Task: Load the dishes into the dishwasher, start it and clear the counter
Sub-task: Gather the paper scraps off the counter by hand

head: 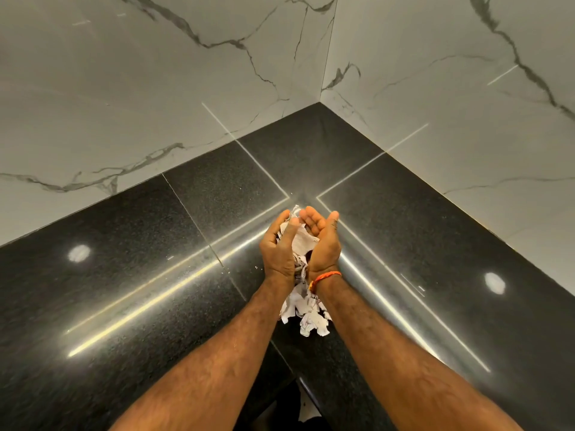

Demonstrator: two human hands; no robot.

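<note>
A: What sits nearest the camera?

B: Two bare forearms reaching forward over the black counter [130,275]. Just this side of the wrists, between the forearms, a bunch of torn white paper scraps [306,309] hangs or lies below the cupped hands; I cannot tell whether those lower pieces rest on the counter or dangle from the handful.

A: And the hands themselves?

B: The left hand [280,244] and the right hand [323,241] are pressed side by side, palms turned in and up, forming one scoop. Both are curled around the paper scraps, neither flat nor fisted. A larger white piece shows in the gap between the palms, and a few edges poke out past the fingertips on the far side.

A: Anything on the wrists?

B: An orange thread band [326,276] circles the right wrist, just behind the heel of that hand.

A: What lies around the grip?

B: Polished dark stone on every side, with bright streaks of reflected light running left of the hands and round light spots well off to each side. A few tiny white flecks lie on the stone just left of the left wrist.

A: And beyond the fingertips?

B: The counter narrows into an inner corner, where two white marble-veined walls [155,88] meet in a vertical seam.
</note>
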